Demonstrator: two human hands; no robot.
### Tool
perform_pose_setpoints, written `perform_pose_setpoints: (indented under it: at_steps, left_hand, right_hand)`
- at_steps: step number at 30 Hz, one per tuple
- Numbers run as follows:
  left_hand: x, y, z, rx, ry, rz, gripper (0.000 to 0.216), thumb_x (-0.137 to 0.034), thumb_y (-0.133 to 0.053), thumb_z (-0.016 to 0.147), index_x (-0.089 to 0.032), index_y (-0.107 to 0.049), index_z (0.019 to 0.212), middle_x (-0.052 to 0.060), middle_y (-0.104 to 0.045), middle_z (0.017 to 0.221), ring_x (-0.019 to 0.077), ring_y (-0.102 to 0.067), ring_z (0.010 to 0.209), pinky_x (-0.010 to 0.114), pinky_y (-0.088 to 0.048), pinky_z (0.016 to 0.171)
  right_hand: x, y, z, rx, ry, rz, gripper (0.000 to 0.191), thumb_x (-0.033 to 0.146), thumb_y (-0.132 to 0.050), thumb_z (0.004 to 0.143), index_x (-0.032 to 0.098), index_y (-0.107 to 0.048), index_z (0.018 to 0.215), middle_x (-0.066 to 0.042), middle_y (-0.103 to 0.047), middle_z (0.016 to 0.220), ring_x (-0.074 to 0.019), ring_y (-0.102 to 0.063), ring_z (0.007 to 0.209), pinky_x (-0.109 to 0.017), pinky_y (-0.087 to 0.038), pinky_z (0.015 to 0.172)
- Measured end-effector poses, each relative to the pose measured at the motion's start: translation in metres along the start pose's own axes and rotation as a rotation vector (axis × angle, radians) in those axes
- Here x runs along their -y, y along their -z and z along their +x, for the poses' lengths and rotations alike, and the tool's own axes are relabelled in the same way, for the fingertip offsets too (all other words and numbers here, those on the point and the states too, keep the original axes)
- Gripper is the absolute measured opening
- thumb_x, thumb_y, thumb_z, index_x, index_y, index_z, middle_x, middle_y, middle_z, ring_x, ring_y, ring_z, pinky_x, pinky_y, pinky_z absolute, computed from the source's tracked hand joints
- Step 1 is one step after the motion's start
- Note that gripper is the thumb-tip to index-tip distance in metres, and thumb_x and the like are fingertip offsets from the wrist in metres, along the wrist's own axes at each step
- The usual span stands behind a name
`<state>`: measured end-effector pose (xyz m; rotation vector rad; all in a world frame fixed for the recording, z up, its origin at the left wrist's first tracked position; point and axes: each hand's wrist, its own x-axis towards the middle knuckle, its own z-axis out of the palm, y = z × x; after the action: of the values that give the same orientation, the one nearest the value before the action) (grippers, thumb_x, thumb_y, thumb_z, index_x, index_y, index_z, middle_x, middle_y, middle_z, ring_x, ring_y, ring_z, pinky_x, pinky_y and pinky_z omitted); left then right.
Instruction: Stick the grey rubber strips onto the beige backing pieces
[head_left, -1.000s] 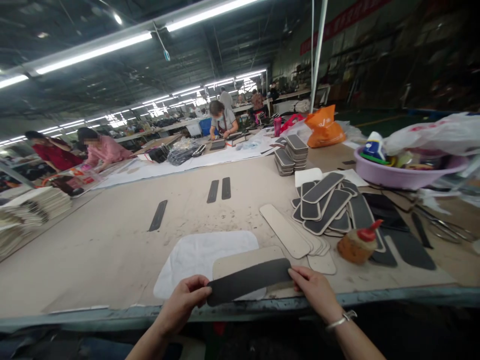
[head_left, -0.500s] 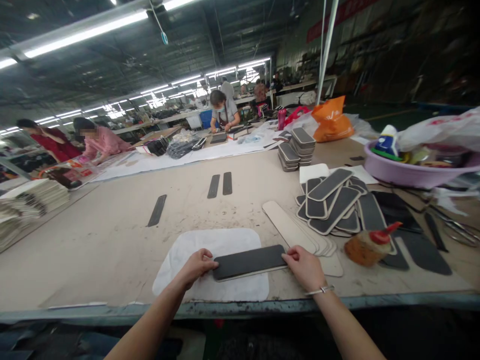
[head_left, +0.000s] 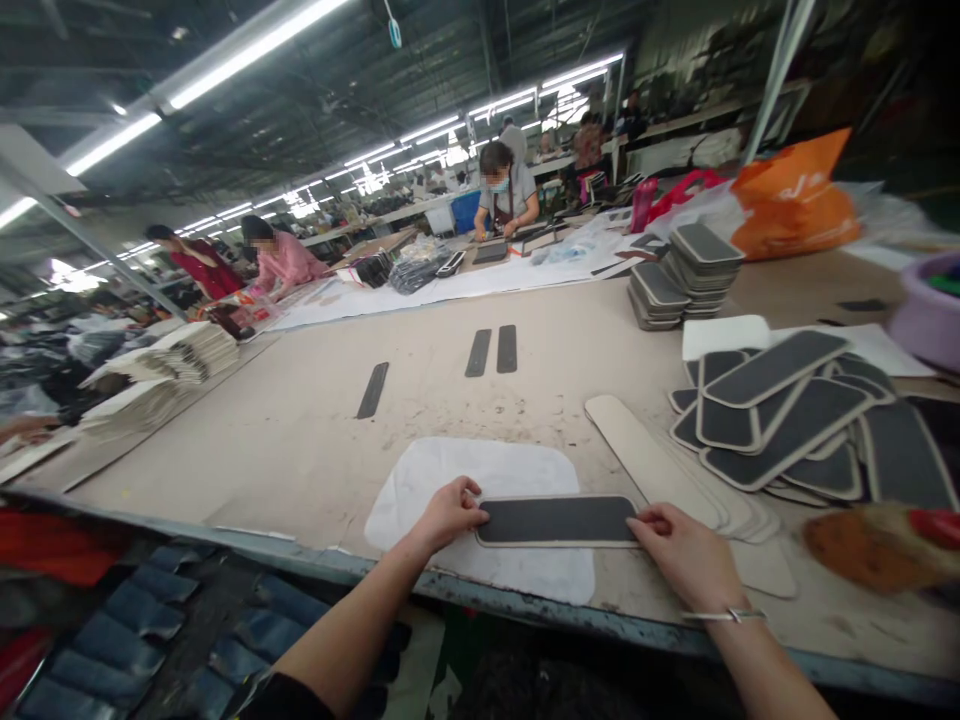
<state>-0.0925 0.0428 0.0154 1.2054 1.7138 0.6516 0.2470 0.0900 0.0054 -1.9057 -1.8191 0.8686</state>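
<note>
A long dark grey panel (head_left: pixel 556 521) with rounded corners and a pale border lies level over a white sheet (head_left: pixel 420 470) near the table's front edge. Its left end is pinched between the thumb and fingers of my left hand (head_left: pixel 453 515). At the other end, my right hand (head_left: pixel 684 550) grips the right edge the same way. Just beyond my right hand, cream-coloured strips (head_left: pixel 645 450) of similar shape lie fanned out. Behind them is a loose heap of dark panels with pale borders (head_left: pixel 787 420).
Three small dark strips, one of them a lone strip (head_left: pixel 373 390), lie mid-table. Neat stacks of panels (head_left: pixel 697 270) stand at the back right. A glue bottle (head_left: pixel 870 545) with a red cap is at right. Pale sheets (head_left: pixel 157 380) are piled at left. Co-workers (head_left: pixel 506 195) work across the table.
The view has swung right-to-left in direction, so things appear farther right. The dark panel now sits squarely on its pale backing, its border showing around it. Both hands keep hold of the ends.
</note>
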Motion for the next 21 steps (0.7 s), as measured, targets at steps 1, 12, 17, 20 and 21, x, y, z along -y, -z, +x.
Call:
perform_pose_setpoints:
  at_steps: [1,12,17,20,21]
  left_hand:
    - [0.001,0.000,0.000,-0.001,-0.004,0.009,0.035,-0.019,-0.066,0.061,-0.018,-0.046,0.090,-0.008,-0.053,0.055,0.0089,-0.050,0.046,0.017,-0.035,0.043]
    - [-0.013,0.000,-0.003,-0.044,0.000,0.254,0.030,-0.020,-0.065,0.064,-0.017,-0.048,0.088,-0.007,-0.057,0.058,0.0102,-0.054,0.052,0.018,-0.035,0.049]
    - [-0.014,-0.001,-0.001,-0.033,0.032,0.258,0.028,-0.022,-0.064,0.066,-0.019,-0.046,0.087,-0.007,-0.057,0.057,0.0117,-0.055,0.050,0.019,-0.036,0.046]
    - [-0.014,-0.001,0.000,-0.027,0.044,0.253,0.028,-0.024,-0.064,0.066,-0.019,-0.046,0.087,-0.007,-0.057,0.056,0.0122,-0.055,0.049,0.019,-0.037,0.046]
    - [-0.014,-0.001,0.000,-0.030,0.035,0.262,0.027,-0.024,-0.064,0.066,-0.019,-0.046,0.087,-0.007,-0.057,0.056,0.0121,-0.055,0.049,0.019,-0.037,0.047]
  right_hand:
    - [-0.001,-0.001,0.001,0.004,0.000,-0.005,0.028,0.051,-0.052,0.070,0.026,-0.061,0.076,0.004,-0.064,0.071,-0.0179,-0.059,0.071,-0.028,-0.037,0.061]
    - [-0.002,-0.002,0.000,-0.011,0.018,-0.017,0.027,0.050,-0.050,0.070,0.025,-0.060,0.076,0.004,-0.063,0.069,-0.0167,-0.059,0.069,-0.027,-0.037,0.062]
    - [0.005,0.001,-0.003,-0.017,0.035,0.021,0.020,0.042,-0.050,0.073,0.024,-0.059,0.074,0.004,-0.062,0.066,-0.0149,-0.058,0.066,-0.026,-0.038,0.061]
    - [0.007,0.002,-0.003,-0.030,0.028,0.015,0.017,0.039,-0.051,0.074,0.024,-0.059,0.073,0.005,-0.062,0.066,-0.0138,-0.058,0.065,-0.025,-0.038,0.061]
    - [0.007,0.002,-0.003,-0.034,0.025,0.012,0.017,0.038,-0.051,0.074,0.024,-0.059,0.073,0.005,-0.062,0.066,-0.0135,-0.058,0.065,-0.025,-0.038,0.061]
